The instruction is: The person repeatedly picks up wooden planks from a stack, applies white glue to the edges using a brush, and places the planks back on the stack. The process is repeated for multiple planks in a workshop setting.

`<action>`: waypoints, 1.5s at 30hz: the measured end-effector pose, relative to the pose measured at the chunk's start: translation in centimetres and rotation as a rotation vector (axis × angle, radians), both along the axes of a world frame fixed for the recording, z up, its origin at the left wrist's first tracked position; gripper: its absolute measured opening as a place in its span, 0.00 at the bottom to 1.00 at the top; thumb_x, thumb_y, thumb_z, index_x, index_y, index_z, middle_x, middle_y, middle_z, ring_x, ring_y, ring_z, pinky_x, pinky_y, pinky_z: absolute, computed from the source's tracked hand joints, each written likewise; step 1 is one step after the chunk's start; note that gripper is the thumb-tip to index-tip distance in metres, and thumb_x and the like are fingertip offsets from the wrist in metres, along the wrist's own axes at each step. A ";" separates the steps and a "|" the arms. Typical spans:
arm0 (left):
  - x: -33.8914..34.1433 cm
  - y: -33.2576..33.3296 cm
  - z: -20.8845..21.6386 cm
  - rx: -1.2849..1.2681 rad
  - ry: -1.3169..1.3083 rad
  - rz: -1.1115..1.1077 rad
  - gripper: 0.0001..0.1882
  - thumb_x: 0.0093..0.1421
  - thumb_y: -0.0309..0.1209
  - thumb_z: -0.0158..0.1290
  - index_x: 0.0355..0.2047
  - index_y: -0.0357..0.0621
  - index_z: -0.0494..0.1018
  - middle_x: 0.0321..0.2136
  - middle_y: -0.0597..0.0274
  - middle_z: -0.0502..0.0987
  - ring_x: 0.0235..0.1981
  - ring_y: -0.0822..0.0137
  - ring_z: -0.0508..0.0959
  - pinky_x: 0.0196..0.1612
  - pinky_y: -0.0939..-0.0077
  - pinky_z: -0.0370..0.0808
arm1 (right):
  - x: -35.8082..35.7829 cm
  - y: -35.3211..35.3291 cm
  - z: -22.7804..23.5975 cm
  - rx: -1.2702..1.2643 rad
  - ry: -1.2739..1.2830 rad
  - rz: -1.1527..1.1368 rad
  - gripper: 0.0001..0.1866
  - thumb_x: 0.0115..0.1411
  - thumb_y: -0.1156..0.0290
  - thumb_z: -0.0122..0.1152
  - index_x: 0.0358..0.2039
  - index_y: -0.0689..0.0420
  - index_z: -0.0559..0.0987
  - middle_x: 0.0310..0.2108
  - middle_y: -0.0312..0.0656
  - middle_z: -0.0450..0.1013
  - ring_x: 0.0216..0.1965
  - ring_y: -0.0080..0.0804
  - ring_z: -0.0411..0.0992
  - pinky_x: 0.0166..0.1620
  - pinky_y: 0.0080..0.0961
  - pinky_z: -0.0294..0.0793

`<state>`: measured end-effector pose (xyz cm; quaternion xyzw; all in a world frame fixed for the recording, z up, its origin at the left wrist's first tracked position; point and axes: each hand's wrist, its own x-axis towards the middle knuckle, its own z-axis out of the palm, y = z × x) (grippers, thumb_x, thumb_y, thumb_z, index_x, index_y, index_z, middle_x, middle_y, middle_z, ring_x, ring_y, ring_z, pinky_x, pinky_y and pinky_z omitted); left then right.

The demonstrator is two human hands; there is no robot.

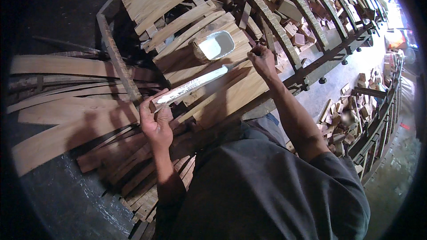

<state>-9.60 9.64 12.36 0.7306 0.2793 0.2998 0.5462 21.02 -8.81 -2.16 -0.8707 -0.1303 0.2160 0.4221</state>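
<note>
My left hand (155,122) grips the near-left end of a narrow wooden strip (191,85), fingers and thumb closed around its edges. The strip's upper face is smeared with a white, glue-like coating. In my right hand (263,60) is the thin handle of a flat-ended spreading tool (238,63), pinched between the fingers. Its working end rests at the strip's far-right end; whether it has bristles or a blade I cannot make out. Just beyond the strip, an open tub (199,53) with white stuff inside stands on pale wooden boards (235,100).
Long planks (75,113) lie stacked at my left, and more strips (147,169) sit below my left forearm. Curved metal bars (284,38) rise at the far right, above a heap of wood offcuts (296,11). Another offcut pile (338,126) lies by my right arm.
</note>
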 end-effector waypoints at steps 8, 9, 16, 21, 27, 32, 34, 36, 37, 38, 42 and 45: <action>-0.1 0.4 -0.2 -0.039 -0.015 -0.009 0.22 0.67 0.37 0.52 0.53 0.36 0.61 0.51 0.51 0.75 0.29 0.80 0.67 0.30 0.87 0.67 | 1.3 -0.7 -2.9 -0.145 -0.160 -0.003 0.13 0.53 0.64 0.65 0.36 0.57 0.79 0.34 0.50 0.79 0.39 0.48 0.78 0.44 0.39 0.75; -0.1 0.4 -0.2 -0.036 -0.013 -0.007 0.22 0.67 0.37 0.52 0.53 0.36 0.61 0.51 0.51 0.75 0.29 0.81 0.67 0.30 0.87 0.67 | 1.4 -0.8 -3.2 -0.148 -0.180 0.009 0.13 0.53 0.64 0.64 0.36 0.56 0.78 0.33 0.50 0.79 0.38 0.49 0.78 0.43 0.40 0.75; -0.2 0.4 0.0 -0.047 0.002 -0.016 0.21 0.67 0.36 0.52 0.53 0.36 0.62 0.51 0.53 0.75 0.30 0.80 0.68 0.32 0.88 0.67 | 1.4 -1.3 -4.2 -0.163 -0.421 0.026 0.06 0.56 0.73 0.58 0.35 0.57 0.76 0.29 0.48 0.77 0.32 0.42 0.76 0.37 0.35 0.74; 0.3 -0.2 0.6 -0.035 -0.017 -0.021 0.17 0.67 0.30 0.51 0.52 0.35 0.63 0.51 0.51 0.75 0.40 0.73 0.75 0.41 0.82 0.72 | -1.0 -2.4 -3.2 0.122 -0.290 0.049 0.04 0.59 0.79 0.54 0.35 0.61 0.75 0.29 0.41 0.74 0.32 0.26 0.70 0.38 0.24 0.70; 0.8 -0.9 1.0 -0.009 -0.009 -0.063 0.17 0.66 0.23 0.49 0.54 0.36 0.60 0.52 0.45 0.74 0.52 0.61 0.75 0.57 0.69 0.70 | -6.6 -0.4 6.5 0.390 -0.040 0.031 0.04 0.59 0.82 0.57 0.35 0.62 0.73 0.28 0.32 0.67 0.31 0.19 0.63 0.34 0.18 0.64; 1.3 -2.1 1.4 0.050 0.007 -0.088 0.19 0.66 0.22 0.48 0.55 0.36 0.56 0.53 0.41 0.74 0.53 0.59 0.75 0.58 0.67 0.68 | -9.7 1.3 14.2 0.690 0.154 0.124 0.04 0.60 0.82 0.59 0.33 0.62 0.73 0.24 0.33 0.68 0.27 0.19 0.64 0.31 0.18 0.65; 1.0 -2.3 1.1 0.039 -0.007 -0.054 0.21 0.66 0.21 0.48 0.57 0.36 0.56 0.52 0.42 0.74 0.53 0.58 0.75 0.59 0.66 0.68 | -10.7 1.9 16.3 0.752 0.184 0.189 0.04 0.61 0.81 0.60 0.34 0.62 0.73 0.27 0.33 0.68 0.29 0.18 0.65 0.33 0.17 0.66; 0.5 -2.5 0.8 0.063 0.030 -0.017 0.23 0.65 0.20 0.47 0.59 0.35 0.55 0.51 0.41 0.74 0.53 0.57 0.75 0.59 0.65 0.67 | -11.5 2.4 18.0 0.794 0.203 0.257 0.06 0.61 0.79 0.62 0.36 0.62 0.73 0.32 0.31 0.69 0.34 0.17 0.66 0.38 0.16 0.67; 0.3 -2.5 0.6 0.101 0.058 0.009 0.24 0.65 0.19 0.48 0.59 0.35 0.54 0.51 0.42 0.74 0.53 0.57 0.75 0.59 0.65 0.68 | -11.8 2.8 18.8 0.805 0.165 0.299 0.06 0.61 0.79 0.62 0.36 0.62 0.73 0.32 0.31 0.69 0.34 0.17 0.66 0.38 0.16 0.67; 0.2 -2.5 0.3 0.137 0.087 0.034 0.26 0.64 0.18 0.48 0.60 0.35 0.54 0.51 0.43 0.74 0.53 0.57 0.75 0.59 0.66 0.68 | -12.1 3.1 19.6 0.816 0.127 0.342 0.05 0.61 0.79 0.61 0.37 0.61 0.74 0.33 0.31 0.70 0.34 0.16 0.66 0.39 0.17 0.68; 0.3 -3.0 1.3 0.202 0.091 -0.001 0.30 0.60 0.13 0.49 0.62 0.34 0.53 0.50 0.47 0.75 0.52 0.59 0.75 0.58 0.67 0.67 | -14.3 5.3 20.8 1.028 0.304 0.319 0.06 0.60 0.77 0.63 0.34 0.60 0.74 0.30 0.36 0.71 0.31 0.22 0.67 0.35 0.22 0.69; -0.5 -1.6 0.4 0.185 0.220 -0.085 0.28 0.61 0.17 0.53 0.60 0.33 0.57 0.52 0.50 0.70 0.53 0.59 0.74 0.58 0.68 0.66 | -14.1 5.3 21.7 1.028 0.404 0.178 0.05 0.61 0.79 0.61 0.36 0.61 0.74 0.32 0.35 0.72 0.34 0.20 0.69 0.39 0.19 0.71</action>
